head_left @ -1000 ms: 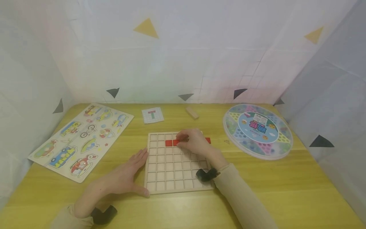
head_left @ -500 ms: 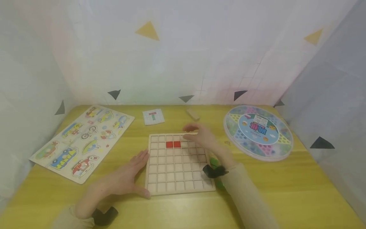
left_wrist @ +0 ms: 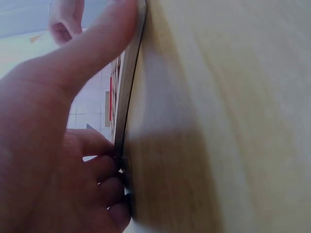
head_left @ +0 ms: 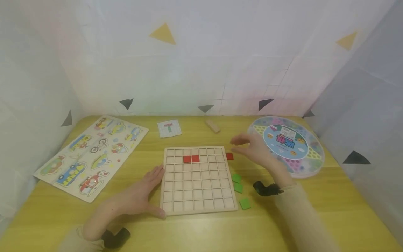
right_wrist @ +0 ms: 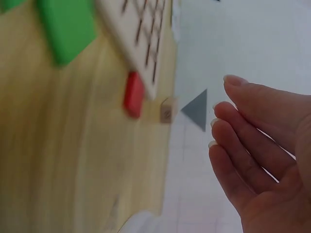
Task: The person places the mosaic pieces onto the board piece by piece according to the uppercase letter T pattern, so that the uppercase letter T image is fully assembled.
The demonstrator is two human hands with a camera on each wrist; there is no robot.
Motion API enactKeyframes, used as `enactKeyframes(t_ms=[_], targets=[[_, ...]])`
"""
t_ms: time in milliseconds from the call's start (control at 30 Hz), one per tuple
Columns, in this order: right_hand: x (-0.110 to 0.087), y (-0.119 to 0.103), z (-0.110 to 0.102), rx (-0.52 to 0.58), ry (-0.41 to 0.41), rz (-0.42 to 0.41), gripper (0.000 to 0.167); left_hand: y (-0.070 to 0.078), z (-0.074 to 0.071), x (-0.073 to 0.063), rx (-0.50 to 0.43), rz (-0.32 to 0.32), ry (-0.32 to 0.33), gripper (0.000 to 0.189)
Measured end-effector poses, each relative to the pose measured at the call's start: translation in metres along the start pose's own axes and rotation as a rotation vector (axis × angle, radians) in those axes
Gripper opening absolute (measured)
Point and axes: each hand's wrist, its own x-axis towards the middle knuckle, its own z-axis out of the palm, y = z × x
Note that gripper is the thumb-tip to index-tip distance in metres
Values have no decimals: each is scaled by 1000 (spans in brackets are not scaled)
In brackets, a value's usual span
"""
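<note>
A square wooden grid board [head_left: 201, 183] lies on the table, with two red square tiles [head_left: 191, 159] side by side in its second row. My left hand [head_left: 138, 194] rests against the board's left edge, fingers extended and thumb at the near corner; the left wrist view shows the thumb [left_wrist: 104, 36] along that edge. To the right of the board, my right hand [head_left: 256, 150] is raised over the table, holding nothing, its fingers [right_wrist: 243, 150] relaxed and apart from the thumb. Close to those fingertips lies a loose red tile [head_left: 230, 156]. Several green tiles [head_left: 245, 203] lie along the board's right side.
Behind the board are a card [head_left: 169, 128] printed with a red and green T and a small wooden block [head_left: 212, 126]. A vehicle picture puzzle [head_left: 91, 157] lies at left. A round game box [head_left: 283, 140] sits at right, partly behind my right hand.
My right hand has left the red tiles on the board, lifted and moved right past the board's edge. The loose red tile and green tiles now show. My left hand stays put.
</note>
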Motion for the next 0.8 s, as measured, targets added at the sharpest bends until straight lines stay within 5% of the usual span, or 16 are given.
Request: enactKeyframes(t_ms=[300,600,800], targets=[[-12,33,1,-15,-51,3,28,-1,1,1,6,-21,-6,137],[-9,42,11,17,-118,90,26,0,1,0,7,-3,2,136],[-7,44,15,14,-126,70,27,1,0,0,-3,-10,-1,137]])
